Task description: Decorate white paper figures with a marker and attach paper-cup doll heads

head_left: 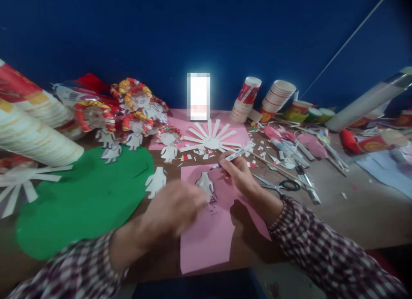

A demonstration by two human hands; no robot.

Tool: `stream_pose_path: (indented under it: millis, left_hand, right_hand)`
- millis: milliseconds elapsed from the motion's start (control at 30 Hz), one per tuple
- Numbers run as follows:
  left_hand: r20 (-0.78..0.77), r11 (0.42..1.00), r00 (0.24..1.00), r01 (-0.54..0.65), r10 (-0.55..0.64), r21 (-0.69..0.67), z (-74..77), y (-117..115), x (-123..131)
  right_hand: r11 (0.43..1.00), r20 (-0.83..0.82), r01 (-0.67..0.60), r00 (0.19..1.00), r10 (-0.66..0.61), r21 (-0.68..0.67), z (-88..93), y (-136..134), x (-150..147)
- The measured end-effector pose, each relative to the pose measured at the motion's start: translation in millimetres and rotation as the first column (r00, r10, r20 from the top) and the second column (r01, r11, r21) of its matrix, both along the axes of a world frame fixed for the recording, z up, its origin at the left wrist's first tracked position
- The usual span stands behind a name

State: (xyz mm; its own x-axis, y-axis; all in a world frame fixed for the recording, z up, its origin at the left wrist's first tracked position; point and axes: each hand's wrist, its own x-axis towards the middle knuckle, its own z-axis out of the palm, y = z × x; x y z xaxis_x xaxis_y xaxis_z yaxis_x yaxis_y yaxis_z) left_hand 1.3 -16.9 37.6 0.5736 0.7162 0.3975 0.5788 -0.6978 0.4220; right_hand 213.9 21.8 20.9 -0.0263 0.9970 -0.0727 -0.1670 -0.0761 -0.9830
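My right hand point(237, 169) grips a white acrylic marker point(238, 154), its dark tip pointing left, just above a small white paper figure cutout point(204, 181). That cutout has dark lines along its edges and lies on a pink paper sheet point(206, 247) with purple scribbles. My left hand point(177, 206) is over the sheet's left edge, in front of the cutout; motion blur smears its fingers. Just beyond it, a plain white figure cutout point(156, 181) lies on the brown table.
A green paper shape point(90, 200) spreads at left, near stacked paper cups point(35, 131). Finished-looking figures with red-and-yellow rings point(137, 97) stand behind. A white strip fan point(210, 142), paper scraps, scissors point(278, 186), several markers and more cups point(278, 97) lie at the back and right.
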Motion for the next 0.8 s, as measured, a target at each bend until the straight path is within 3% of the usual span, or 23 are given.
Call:
stream_pose_path:
  millis: [67,133,233,333,533,800]
  left_hand:
    - [0.150,0.986,0.975,-0.155,0.163,-0.062,5.2,18.8,2.2]
    - [0.249,0.946,0.923,-0.244,0.293,-0.212,3.7,38.1,6.5]
    - [0.259,0.943,0.940,-0.140,0.223,-0.302,-7.8,55.6,8.7]
    - [0.195,0.954,0.970,-0.084,0.144,-0.288,-18.1,58.4,3.6]
    - [0.094,0.965,0.996,0.013,0.012,-0.263,-18.8,56.5,-3.6]
    - [-0.011,0.966,0.999,0.041,-0.045,-0.255,-21.2,58.2,-4.5]
  right_hand:
    - [1.000,0.018,-0.024,1.000,0.024,0.005,1.1,-1.3,-0.2]
    - [0.998,0.053,-0.044,0.998,0.042,0.035,2.3,-3.6,-0.8]
    - [0.988,0.150,-0.077,0.987,0.057,0.135,3.5,-8.3,-2.7]
    - [0.968,0.267,-0.138,0.960,0.079,0.209,4.5,-12.4,-5.1]
    - [0.970,0.299,-0.176,0.947,0.120,0.169,8.6,-14.6,-8.8]
    - [0.957,0.288,-0.257,0.934,0.211,0.133,5.5,-14.9,-9.8]
